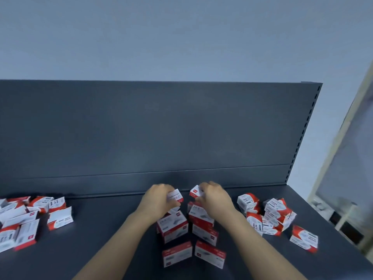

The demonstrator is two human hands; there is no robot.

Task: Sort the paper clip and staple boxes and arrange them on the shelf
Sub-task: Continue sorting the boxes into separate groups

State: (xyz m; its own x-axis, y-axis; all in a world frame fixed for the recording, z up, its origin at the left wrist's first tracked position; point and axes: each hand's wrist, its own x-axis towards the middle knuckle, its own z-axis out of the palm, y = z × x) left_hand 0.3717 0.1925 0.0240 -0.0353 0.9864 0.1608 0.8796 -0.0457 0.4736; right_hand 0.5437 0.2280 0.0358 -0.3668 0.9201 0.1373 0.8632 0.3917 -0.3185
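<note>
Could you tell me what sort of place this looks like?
Probably a shop or stockroom: a dark metal display shelf with a slotted upright, strewn with many small red-and-white boxes of matching retail packaging.

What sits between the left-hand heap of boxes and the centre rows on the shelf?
Head view: only bare shelf, crossed by the left forearm.

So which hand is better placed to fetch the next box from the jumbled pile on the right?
Probably right: the right hand sits nearer that pile, while the left hand would cross the centre rows. Each grips a box.
</note>
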